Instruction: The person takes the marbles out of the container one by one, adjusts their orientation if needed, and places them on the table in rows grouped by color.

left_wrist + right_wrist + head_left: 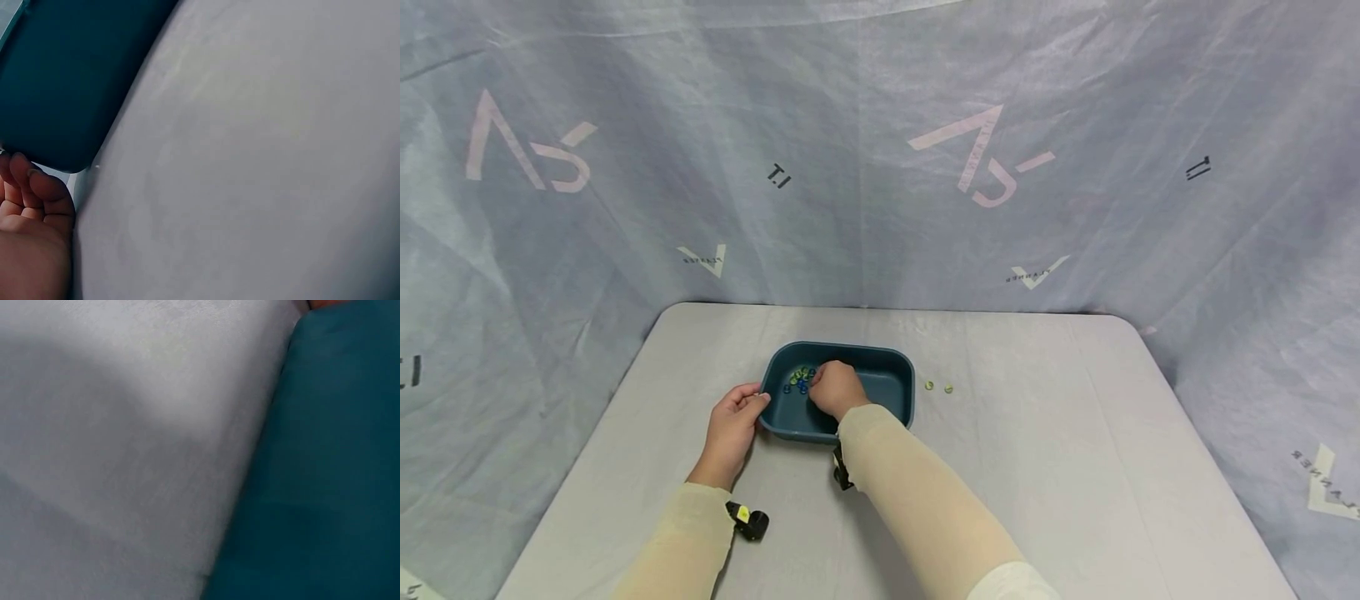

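Observation:
A dark teal rectangular basin stands on the table. Several green and blue glass marbles lie in its left part. My left hand holds the basin's left end, thumb at the rim and fingers against the outside. The left wrist view has the curled fingers of that hand by a corner of the basin. My right hand reaches down inside, just right of the marbles, with its fingers bent. Its fingertips are hidden, so whether it holds a marble does not show. In the right wrist view the basin wall fills the right side.
Two yellow-green marbles, a nearer one and a farther one, lie on the pale tablecloth to the right of the basin. Grey printed curtains hang behind the table and at both sides.

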The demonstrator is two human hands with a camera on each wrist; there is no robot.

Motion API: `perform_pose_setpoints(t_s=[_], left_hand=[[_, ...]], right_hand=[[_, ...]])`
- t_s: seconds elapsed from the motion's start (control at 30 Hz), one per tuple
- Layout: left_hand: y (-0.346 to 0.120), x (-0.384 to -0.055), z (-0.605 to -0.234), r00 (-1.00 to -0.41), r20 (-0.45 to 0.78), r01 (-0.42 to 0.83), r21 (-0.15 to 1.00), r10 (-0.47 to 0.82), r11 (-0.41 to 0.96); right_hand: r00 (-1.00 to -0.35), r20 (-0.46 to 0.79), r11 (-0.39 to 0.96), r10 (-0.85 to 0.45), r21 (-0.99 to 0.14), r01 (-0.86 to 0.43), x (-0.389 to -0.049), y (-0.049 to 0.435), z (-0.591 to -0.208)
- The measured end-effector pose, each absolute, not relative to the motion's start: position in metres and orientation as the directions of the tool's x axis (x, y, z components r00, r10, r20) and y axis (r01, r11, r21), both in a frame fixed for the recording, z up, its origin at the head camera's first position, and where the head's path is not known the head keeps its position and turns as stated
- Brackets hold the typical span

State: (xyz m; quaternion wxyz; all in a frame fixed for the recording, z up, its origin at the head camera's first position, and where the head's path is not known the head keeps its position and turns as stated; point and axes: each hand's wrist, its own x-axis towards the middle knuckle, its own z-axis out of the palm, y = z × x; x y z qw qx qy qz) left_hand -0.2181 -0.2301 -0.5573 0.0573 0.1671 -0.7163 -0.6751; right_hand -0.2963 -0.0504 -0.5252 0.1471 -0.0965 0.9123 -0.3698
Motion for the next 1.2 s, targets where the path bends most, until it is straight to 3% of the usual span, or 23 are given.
perform_pose_setpoints(t_s=[0.27,0.57,1.2], left_hand=[[-0.228,-0.221,-0.556,-0.936,-0.18,-0.197,0.98,-0.303,0.027],[-0.225,-0.221,-0.558,-0.941,-0.127,-0.151,0.987,-0.315,0.053],[-0.228,-0.216,-0.558,-0.929,-0.148,-0.186,0.979,-0.338,0.082]], right_hand=[[-0.94,-0.17,0.711,-0.296,-0.697,-0.098,-0.297,-0.047,-0.528],[-0.941,-0.15,0.681,-0.303,-0.725,-0.103,-0.292,-0.042,-0.516],[-0.918,-0.05,0.508,-0.394,-0.844,-0.173,-0.259,-0.006,-0.487]])
